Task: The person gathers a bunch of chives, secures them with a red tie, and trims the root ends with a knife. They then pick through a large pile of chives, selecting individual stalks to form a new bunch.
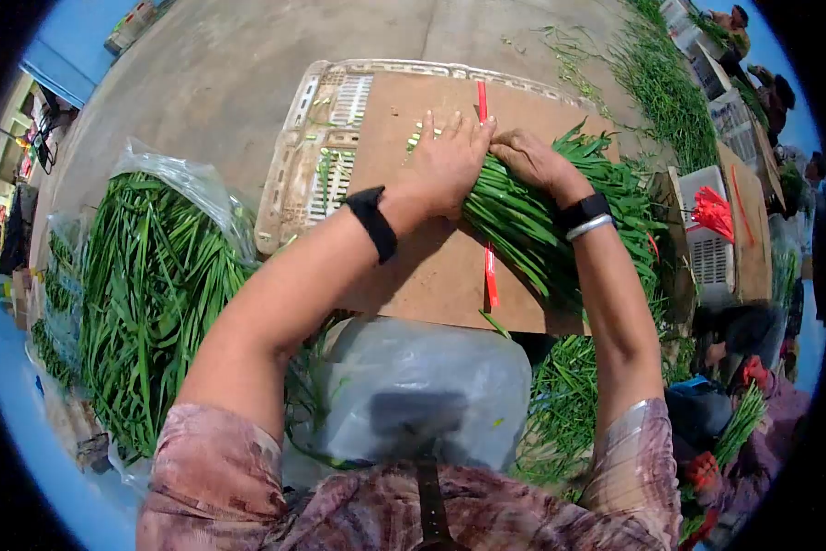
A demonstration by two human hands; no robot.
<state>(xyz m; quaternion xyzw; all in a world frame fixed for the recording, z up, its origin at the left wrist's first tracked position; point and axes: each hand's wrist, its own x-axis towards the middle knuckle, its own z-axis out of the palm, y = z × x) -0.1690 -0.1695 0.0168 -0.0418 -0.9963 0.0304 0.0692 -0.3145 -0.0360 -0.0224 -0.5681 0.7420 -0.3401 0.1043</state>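
Observation:
A thick bunch of green garlic chives [523,225] lies on a brown board [413,275], its pale cut ends toward the left. Against those ends rests my left hand [448,165], palm down with fingers stretched out and spread. My right hand [534,161] curls over the top of the bunch, fingers bent and closed on it; the fingertips are partly hidden. A red strip [492,280] runs beneath the chives, and its far end sticks out beyond my hands. Both wrists wear black bands.
Under the board is a white plastic crate [293,174]. A large heap of chives [156,285] in clear plastic stands at left. Plastic sheeting [422,381] lies before me. On the right are another crate [709,248], red strips [712,213] and a red-gloved person holding chives.

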